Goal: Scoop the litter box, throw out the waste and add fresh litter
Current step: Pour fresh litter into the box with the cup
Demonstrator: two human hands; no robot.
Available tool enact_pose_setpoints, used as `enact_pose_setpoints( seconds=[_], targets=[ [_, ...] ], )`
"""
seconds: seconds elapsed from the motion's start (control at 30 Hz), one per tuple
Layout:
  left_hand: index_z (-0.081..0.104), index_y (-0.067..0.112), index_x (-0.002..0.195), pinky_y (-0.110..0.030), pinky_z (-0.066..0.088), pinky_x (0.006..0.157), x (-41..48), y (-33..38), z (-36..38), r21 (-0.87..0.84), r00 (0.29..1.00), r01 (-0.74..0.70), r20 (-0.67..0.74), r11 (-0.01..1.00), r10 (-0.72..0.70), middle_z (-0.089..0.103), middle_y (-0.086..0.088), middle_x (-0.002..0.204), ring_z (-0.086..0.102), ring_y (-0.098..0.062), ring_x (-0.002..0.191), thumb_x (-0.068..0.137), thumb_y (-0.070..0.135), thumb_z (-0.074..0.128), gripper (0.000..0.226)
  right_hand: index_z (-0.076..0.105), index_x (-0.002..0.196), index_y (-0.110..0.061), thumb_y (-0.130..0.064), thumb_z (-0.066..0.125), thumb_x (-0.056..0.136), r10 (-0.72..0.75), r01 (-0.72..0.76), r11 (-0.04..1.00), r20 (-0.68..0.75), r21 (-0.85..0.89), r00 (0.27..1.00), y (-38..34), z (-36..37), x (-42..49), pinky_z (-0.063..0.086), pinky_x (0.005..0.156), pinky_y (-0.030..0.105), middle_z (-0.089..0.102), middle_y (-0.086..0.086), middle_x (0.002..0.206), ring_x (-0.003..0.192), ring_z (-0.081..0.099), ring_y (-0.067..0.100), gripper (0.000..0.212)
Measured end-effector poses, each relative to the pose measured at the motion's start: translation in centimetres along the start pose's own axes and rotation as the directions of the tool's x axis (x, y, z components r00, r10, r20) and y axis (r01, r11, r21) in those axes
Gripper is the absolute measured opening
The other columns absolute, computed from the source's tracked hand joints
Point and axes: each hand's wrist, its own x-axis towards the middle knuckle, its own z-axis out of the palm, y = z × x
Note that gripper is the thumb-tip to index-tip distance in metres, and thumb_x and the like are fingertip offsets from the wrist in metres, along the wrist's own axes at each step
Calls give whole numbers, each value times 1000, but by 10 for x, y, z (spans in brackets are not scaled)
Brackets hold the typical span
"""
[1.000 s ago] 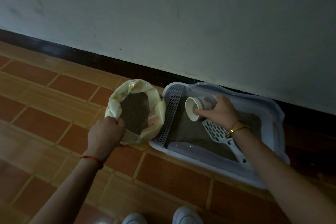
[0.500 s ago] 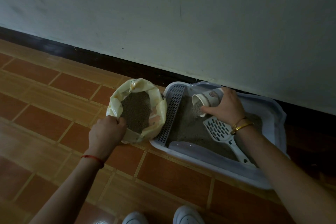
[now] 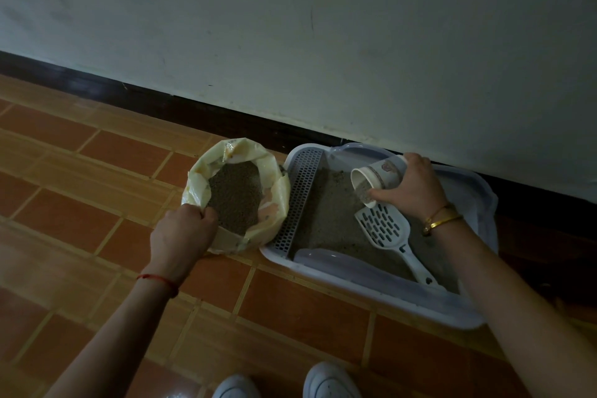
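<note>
Since the slotted scoop lies unheld on the litter inside the litter box, scooping looks finished and the task seems to be in its last part, the top-up. Whether the waste is thrown out I cannot tell. Nearest, white shoes stand on the tiled floor. The left hand reaches forward, fingers curled over the near rim of the open litter bag, just beside the box's left end. Farther on, the right hand grips a paper cup, tipped mouth-down above the box, grey litter at its lip. More cupfuls probably remain.
</note>
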Motion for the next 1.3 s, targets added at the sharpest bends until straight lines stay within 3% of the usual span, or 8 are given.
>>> enact_pose_setpoints(
  seconds=[0.33,0.7,0.8,0.9,1.03,1.1,1.17,1.3],
  targets=[
    [61,5,71,-33,50,56,1,-2,-1,12,1000,-6,-9,1000,6,62,-13,67,56,-26,56,99,37,41,47,35,135,-8,-30,89,57,-178,181,979,38,-95,983,-13,4,-5,40,94,34,40,13,130,120,43,28,97],
    [61,4,70,-26,41,49,0,-5,-1,-12,1000,4,-3,1000,-4,57,-9,62,49,-22,49,99,37,40,48,29,143,-8,-14,86,58,-443,418,875,-52,-246,895,-32,14,-8,42,102,37,37,11,139,130,36,26,102],
    [61,4,71,-29,43,50,-1,-4,-2,-18,1000,-1,-3,1000,1,58,-10,63,50,-22,50,99,37,40,48,30,142,-9,-20,86,59,-379,364,913,-55,-183,924,-32,10,-6,40,99,36,37,11,137,127,37,26,101],
    [59,5,69,-25,39,46,-2,-3,-3,-7,1000,0,-8,1000,0,54,-7,59,47,-20,48,100,36,39,48,37,136,-9,-29,88,58,-148,148,989,-74,-9,986,-32,6,-1,41,90,32,40,12,132,120,43,27,95],
    [57,7,68,-22,33,42,-4,-1,-7,4,1000,-4,2,1000,4,50,-4,57,43,-15,45,101,34,39,47,54,123,-7,-39,85,63,82,-128,933,147,335,986,-50,-5,8,45,74,27,59,7,119,104,57,21,74],
    [54,9,66,-20,29,39,-6,-2,-9,-7,1000,-10,6,1000,10,47,-1,55,39,-12,43,101,33,39,45,57,122,-8,-41,84,63,62,-169,876,241,452,969,-67,-4,7,49,80,28,63,4,116,102,60,18,72],
    [52,10,65,-18,28,38,-6,-5,-9,-33,1000,-18,4,999,18,46,0,54,38,-11,41,101,32,40,44,53,127,-10,-50,85,55,15,-149,872,278,467,960,-88,2,5,50,92,33,61,1,120,107,59,17,89],
    [53,11,63,-21,31,40,-5,-13,-10,-89,1000,-27,6,996,27,46,0,52,38,-12,41,101,31,41,45,49,130,-15,-45,84,61,-132,-33,911,366,411,921,-128,21,-4,48,88,30,57,-2,122,112,56,17,83]
  ],
)
